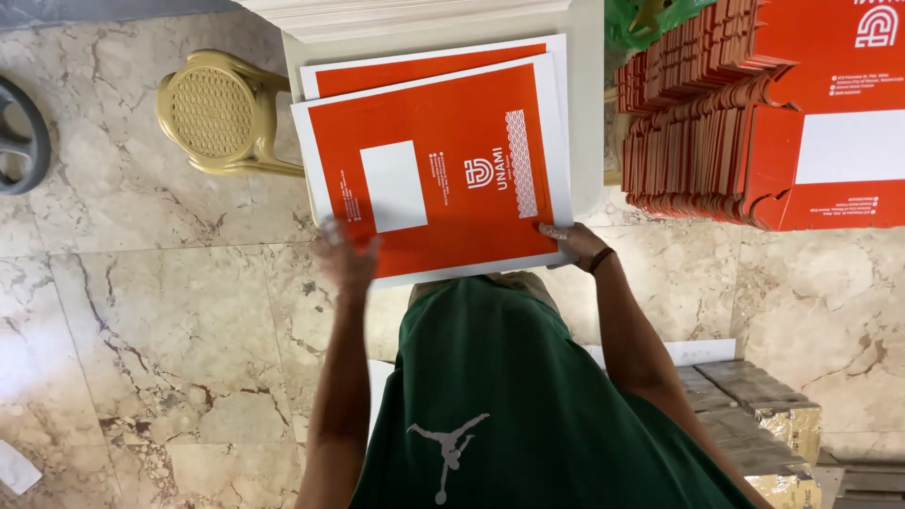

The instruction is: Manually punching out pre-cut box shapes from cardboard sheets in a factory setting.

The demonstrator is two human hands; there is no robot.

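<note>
A large flat sheet printed red with a white border and a white rectangle (434,170) lies on top of a stack of like sheets (424,68) on a pale table (586,113). My left hand (347,256) is blurred at the sheet's near left corner, touching its edge. My right hand (573,241) presses on the sheet's near right corner, fingers on the card; a dark band circles that wrist.
Stacks of folded red die-cut cartons (745,132) stand at the right. A tan plastic stool (219,113) is left of the table. Brown wrapped bundles (754,415) lie on the marble floor at lower right. A dark wheel-like object (19,137) shows at the left edge.
</note>
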